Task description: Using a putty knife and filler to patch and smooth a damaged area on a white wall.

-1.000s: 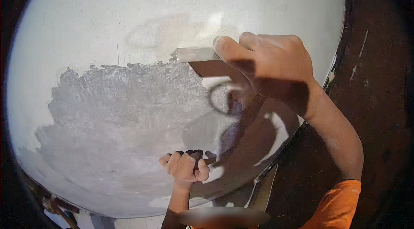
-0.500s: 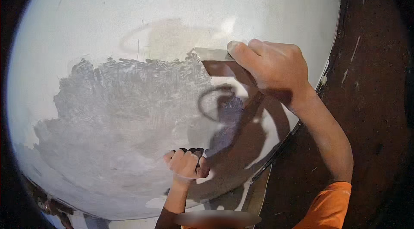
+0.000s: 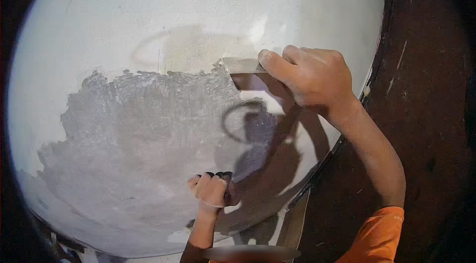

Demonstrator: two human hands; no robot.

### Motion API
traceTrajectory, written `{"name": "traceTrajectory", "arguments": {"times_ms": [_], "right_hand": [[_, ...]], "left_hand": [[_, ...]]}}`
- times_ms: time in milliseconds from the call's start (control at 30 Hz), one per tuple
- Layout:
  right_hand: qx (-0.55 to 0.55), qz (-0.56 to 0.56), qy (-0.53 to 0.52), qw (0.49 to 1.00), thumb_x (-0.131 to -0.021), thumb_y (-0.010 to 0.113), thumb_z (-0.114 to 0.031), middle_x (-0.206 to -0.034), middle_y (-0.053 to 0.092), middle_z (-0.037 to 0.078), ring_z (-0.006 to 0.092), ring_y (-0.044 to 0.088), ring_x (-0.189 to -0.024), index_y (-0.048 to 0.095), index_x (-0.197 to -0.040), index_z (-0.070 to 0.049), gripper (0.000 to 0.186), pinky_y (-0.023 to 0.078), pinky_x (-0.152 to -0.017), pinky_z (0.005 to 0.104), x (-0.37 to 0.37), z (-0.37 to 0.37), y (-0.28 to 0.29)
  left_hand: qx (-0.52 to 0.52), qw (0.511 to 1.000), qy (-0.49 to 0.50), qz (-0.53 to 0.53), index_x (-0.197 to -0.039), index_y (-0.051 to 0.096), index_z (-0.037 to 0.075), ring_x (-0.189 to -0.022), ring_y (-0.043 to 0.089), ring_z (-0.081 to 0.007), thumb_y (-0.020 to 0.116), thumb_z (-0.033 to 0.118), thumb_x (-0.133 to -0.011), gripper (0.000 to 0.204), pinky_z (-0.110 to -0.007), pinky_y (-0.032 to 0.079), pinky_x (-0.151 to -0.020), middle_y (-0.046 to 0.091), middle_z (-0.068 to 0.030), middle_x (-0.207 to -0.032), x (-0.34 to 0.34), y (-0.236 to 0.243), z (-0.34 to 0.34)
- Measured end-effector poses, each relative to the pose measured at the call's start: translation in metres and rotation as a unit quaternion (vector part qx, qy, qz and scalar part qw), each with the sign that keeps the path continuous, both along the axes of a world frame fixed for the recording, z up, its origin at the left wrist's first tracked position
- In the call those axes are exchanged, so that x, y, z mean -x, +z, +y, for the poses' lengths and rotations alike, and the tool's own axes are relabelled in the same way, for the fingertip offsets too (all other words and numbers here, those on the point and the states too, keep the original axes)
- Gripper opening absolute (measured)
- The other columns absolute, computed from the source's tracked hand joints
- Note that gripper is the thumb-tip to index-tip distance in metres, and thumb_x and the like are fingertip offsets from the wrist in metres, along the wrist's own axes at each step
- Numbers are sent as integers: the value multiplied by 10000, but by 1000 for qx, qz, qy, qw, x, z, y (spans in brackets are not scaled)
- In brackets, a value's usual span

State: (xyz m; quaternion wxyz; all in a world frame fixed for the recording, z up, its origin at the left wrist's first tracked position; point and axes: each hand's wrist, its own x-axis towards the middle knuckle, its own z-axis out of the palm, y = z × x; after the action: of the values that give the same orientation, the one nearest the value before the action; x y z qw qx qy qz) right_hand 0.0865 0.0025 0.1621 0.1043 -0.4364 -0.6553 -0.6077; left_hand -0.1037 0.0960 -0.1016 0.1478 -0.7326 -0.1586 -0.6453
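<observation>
My right hand (image 3: 315, 77) grips a putty knife (image 3: 242, 66), its thumb pressed along the wide flat metal blade. The blade's left end meets the upper right edge of a grey coated patch (image 3: 153, 134) on a white surface (image 3: 198, 0). Below the blade, a shadow falls across the surface. Low in the middle, my left hand (image 3: 212, 189) is closed with the fingers curled in, in front of the grey patch. What it holds, if anything, is hidden.
A dark edge strip (image 3: 327, 161) borders the white surface on the right. Beyond it lies a dark brown surface (image 3: 426, 114) with pale scratch-like marks. My orange sleeve (image 3: 378, 233) shows at lower right. Shadows of my arms cross the lower right of the white surface.
The view has shifted slightly, so the surface sits a little to the left and lower. The putty knife stays at the patch's upper right edge, and my left hand remains closed.
</observation>
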Motion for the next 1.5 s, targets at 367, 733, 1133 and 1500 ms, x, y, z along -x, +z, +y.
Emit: {"name": "traceTrajectory", "arguments": {"times_ms": [367, 733, 1133, 1500], "right_hand": [[-5, 14, 17, 1000, -904, 557, -265, -583, 517, -8, 147, 583, -459, 581, -1033, -237, 134, 425, -374, 292, -1, 9, -3], [9, 31, 10, 999, -914, 554, -265, -573, 509, -17, 154, 577, -449, 552, -978, -233, 71, 424, -362, 296, 5, 5, -5], [-1, 13, 78, 997, -920, 569, -306, -558, 518, 7, 172, 560, -426, 536, -924, -182, 129, 429, -364, 331, -52, 10, 1], [-5, -3, 98, 995, -768, 731, -210, -594, 552, 35, 189, 579, -467, 560, -909, -112, 243, 470, -427, 339, -76, 15, 0]], "left_hand": [[24, 999, 23, 11, -596, 435, 193, -499, 365, -187, 698, 228, -555, 269, -351, 232, -594, 311, -10, -553, 7, -4, -1], [25, 999, 25, 17, -587, 397, 186, -504, 402, -175, 654, 193, -619, 259, -368, 261, -597, 363, 3, -557, 4, -13, 3], [20, 999, -37, 1, -608, 355, 115, -499, 404, -184, 636, 128, -836, 362, -367, 284, -610, 369, -15, -543, 6, -5, 0], [41, 999, -21, 13, -604, 374, 116, -484, 381, -195, 625, 147, -855, 356, -359, 288, -607, 331, -11, -541, 18, -12, 3]]}}
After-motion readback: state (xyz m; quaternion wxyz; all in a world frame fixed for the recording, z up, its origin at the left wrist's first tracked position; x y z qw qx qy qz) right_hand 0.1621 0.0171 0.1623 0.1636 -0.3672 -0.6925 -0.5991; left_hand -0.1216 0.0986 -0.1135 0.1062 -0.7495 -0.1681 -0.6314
